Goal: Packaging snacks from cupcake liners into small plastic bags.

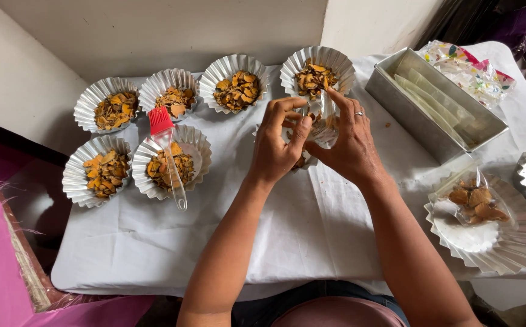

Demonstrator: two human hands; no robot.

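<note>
My left hand (pixel 279 142) and my right hand (pixel 348 142) meet above the middle of the white-clothed table (pixel 311 230). Both pinch a small clear plastic bag (pixel 322 124) with orange-brown flakes inside. A fluted foil cup (pixel 304 162) sits just under my hands, mostly hidden. Behind them stands a foil cup (pixel 317 71) filled with the same orange-brown flakes. My right hand wears a ring.
Several more flake-filled foil cups (pixel 107 172) stand at the left; a red-headed silicone brush (pixel 167 151) lies across one. A lined metal loaf tin (pixel 435 103) and a patterned plastic bag (pixel 472 69) are at the back right. Stacked foil cups (pixel 487 233) with a filled clear bag (pixel 475 200) sit right.
</note>
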